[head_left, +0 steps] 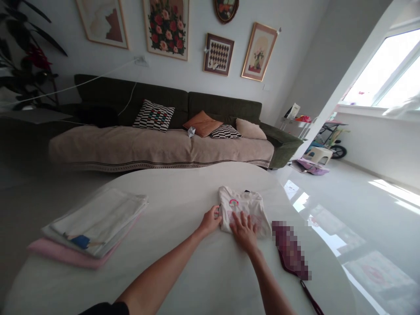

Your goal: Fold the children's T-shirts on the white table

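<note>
A small white T-shirt, folded into a compact block with a pink rainbow print, lies on the white oval table. My right hand rests flat on its front part, fingers spread. At the shirt's left edge is my left hand, its fingers bent and closed around the side of the fabric. To the right lies a dark red pouch with a wrist strap, its surface pixelated. A stack of folded white clothes sits on a folded pink cloth at the table's left.
Behind the table stands a dark green sofa with a beige cover and several cushions. Framed pictures hang on the wall above. At the right are a white stool, a small cart and a sunlit glossy floor.
</note>
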`<state>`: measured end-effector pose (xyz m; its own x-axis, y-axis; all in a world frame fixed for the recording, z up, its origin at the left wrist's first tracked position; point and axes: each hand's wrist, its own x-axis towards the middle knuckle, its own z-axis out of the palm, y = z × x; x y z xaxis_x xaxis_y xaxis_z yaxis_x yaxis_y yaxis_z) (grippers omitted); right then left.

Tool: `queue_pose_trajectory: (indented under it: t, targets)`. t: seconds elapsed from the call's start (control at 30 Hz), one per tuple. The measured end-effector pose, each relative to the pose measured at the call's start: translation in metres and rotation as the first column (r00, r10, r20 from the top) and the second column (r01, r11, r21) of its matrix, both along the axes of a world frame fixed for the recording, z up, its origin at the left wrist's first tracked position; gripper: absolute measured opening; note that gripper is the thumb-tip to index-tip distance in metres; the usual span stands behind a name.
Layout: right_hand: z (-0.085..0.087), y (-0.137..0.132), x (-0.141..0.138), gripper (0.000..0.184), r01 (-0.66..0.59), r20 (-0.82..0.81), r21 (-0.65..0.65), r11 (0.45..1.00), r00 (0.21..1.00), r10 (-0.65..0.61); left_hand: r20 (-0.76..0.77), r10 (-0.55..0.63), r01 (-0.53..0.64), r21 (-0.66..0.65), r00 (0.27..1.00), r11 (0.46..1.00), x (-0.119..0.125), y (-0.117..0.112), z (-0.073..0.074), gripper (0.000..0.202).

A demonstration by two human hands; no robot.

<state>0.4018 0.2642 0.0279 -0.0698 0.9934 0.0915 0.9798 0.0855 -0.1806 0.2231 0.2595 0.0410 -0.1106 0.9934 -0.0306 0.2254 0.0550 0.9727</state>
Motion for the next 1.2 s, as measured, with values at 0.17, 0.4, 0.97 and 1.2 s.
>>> queue_pose_trajectory:
  t: [0.17,0.4,0.97,1.2]
  targets:
    - [-0.006,0.002,-0.006,0.050,-0.020,0.020,-0.117,0.993,1.000,0.022,-0.185,0.142,-0.119,0.132,0.972,0.984,-0.099,-0.069,0.011,0.036]
    - [-0.017,-0.061,-0.038,0.052,0.099,-0.009,0.082,0.992,0.995,-0.098,-0.455,0.501,-0.492,0.149,0.736,0.858,-0.272,-0.154,0.037,0.028]
    - [0.063,-0.197,-0.118,0.060,-0.261,-0.974,-0.083,0.962,0.223,-0.023,-0.073,0.396,-0.350,0.342,0.915,0.872,-0.180,-0.205,0.122,0.039]
    - [0.113,-0.218,-0.151,0.044,-0.252,-0.987,-0.050,0.966,0.158,-0.010,-0.172,-0.648,0.643,-0.092,0.742,0.761,-0.122,-0.299,0.142,0.022]
